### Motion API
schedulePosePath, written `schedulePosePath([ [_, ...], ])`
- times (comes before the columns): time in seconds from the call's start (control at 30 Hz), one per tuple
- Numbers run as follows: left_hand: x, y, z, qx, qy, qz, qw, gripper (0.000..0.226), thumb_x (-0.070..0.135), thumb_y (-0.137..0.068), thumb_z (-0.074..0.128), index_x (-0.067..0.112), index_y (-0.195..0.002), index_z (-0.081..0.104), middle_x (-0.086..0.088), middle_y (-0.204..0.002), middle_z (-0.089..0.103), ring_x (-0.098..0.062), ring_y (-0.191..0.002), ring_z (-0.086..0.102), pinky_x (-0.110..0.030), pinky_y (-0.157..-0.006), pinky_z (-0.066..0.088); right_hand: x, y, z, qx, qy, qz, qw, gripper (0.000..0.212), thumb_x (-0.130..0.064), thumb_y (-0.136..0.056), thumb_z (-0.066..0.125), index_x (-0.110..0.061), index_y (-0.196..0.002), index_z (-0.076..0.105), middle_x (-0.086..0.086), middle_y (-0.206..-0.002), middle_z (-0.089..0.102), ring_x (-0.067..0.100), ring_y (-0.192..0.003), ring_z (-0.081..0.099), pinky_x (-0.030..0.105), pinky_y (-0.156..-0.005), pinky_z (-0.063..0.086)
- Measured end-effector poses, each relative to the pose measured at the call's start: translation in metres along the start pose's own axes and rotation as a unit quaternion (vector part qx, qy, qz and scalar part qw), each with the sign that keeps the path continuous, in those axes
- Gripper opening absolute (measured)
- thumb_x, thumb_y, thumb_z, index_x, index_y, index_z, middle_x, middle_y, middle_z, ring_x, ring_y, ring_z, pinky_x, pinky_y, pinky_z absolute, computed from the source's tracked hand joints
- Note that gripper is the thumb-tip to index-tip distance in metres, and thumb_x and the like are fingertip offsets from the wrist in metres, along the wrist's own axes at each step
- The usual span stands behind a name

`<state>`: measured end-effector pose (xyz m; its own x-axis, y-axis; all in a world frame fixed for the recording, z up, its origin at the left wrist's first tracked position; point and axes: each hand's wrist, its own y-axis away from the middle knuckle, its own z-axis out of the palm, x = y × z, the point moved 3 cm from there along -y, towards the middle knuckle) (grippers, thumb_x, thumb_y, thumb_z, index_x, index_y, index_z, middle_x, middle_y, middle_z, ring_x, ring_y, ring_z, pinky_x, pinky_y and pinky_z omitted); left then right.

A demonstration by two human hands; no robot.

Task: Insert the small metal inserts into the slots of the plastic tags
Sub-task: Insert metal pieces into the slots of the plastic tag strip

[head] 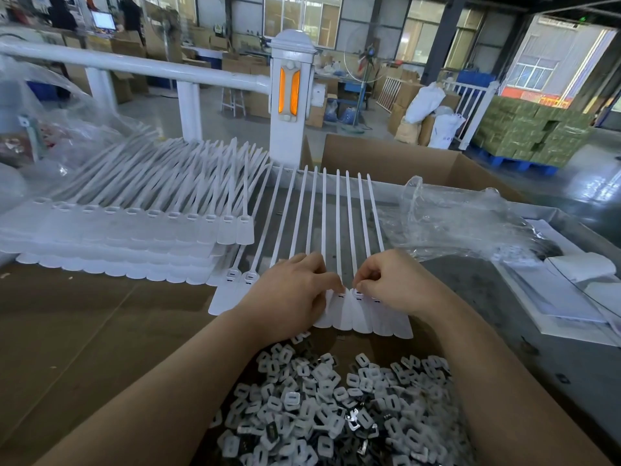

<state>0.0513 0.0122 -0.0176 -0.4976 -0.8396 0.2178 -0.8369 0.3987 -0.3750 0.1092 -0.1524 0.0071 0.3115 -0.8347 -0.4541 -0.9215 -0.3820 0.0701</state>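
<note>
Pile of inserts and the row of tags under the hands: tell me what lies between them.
In the head view, a narrow strip of bare brown cardboard separates the pile of inserts from the row of tags; a few stray inserts lie on it.

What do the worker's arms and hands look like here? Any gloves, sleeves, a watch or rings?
Both forearms are bare for as far as the picture shows them, with no sleeve in view. The left hand and the right hand wear no gloves. No watch, bracelet or ring shows on either wrist or on the fingers that can be seen, and there are no markings or tape.
</note>
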Motion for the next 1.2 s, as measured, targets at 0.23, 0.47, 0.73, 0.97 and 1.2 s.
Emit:
schedulePosePath([
  [0.23,0.0,-0.002,-0.001,-0.018,-0.014,0.004,1.0,0.031,0.026,-0.098,0.043,0.031,-0.125,0.059,0.002,-0.108,0.052,-0.016,-0.099,0.05,-0.033,-0.084,0.044,0.002,-0.001,0.001,-0.016,-0.03,0.05,0.998,0.023,-0.015,-0.091,0.066,-0.031,-0.076,0.065,-0.01,-0.081,0.068,0.008,-0.074,0.064,0.021,-0.059,0.052],
  [0.47,0.001,-0.006,0.004,-0.063,-0.052,0.004,0.997,0.052,0.023,-0.098,0.039,0.045,-0.144,0.027,0.006,-0.108,0.041,-0.014,-0.098,0.041,-0.031,-0.088,0.038,0.01,-0.001,-0.001,-0.01,-0.164,0.108,0.98,0.01,-0.011,-0.089,0.064,-0.02,-0.089,0.068,0.002,-0.081,0.068,0.011,-0.06,0.057,0.026,-0.057,0.047],
  [0.73,0.009,-0.015,0.006,-0.107,-0.121,0.008,0.987,0.061,0.019,-0.094,0.041,0.052,-0.144,0.028,0.0,-0.108,0.037,-0.016,-0.095,0.033,-0.035,-0.087,0.032,0.008,0.004,-0.008,-0.035,-0.142,0.078,0.986,0.008,-0.014,-0.094,0.061,-0.019,-0.092,0.068,0.002,-0.083,0.069,0.012,-0.068,0.062,0.021,-0.055,0.05],
  [0.97,-0.008,-0.011,0.009,-0.129,0.001,-0.022,0.991,0.038,0.024,-0.1,0.04,0.043,-0.13,0.055,0.007,-0.109,0.034,-0.013,-0.11,0.037,-0.035,-0.099,0.032,-0.034,0.031,-0.019,-0.241,0.008,-0.065,0.968,0.006,-0.023,-0.087,0.073,-0.027,-0.09,0.076,-0.006,-0.08,0.075,-0.001,-0.069,0.062,0.011,-0.054,0.045],
  [1.2,-0.019,-0.01,0.004,-0.122,0.155,-0.077,0.977,0.015,0.015,-0.088,0.067,0.024,-0.099,0.068,0.0,-0.119,0.051,-0.017,-0.109,0.051,-0.035,-0.099,0.041,-0.075,0.036,0.012,-0.176,0.055,-0.18,0.966,0.012,-0.029,-0.084,0.078,-0.031,-0.096,0.079,-0.022,-0.083,0.072,-0.008,-0.082,0.064,0.017,-0.08,0.05],
])
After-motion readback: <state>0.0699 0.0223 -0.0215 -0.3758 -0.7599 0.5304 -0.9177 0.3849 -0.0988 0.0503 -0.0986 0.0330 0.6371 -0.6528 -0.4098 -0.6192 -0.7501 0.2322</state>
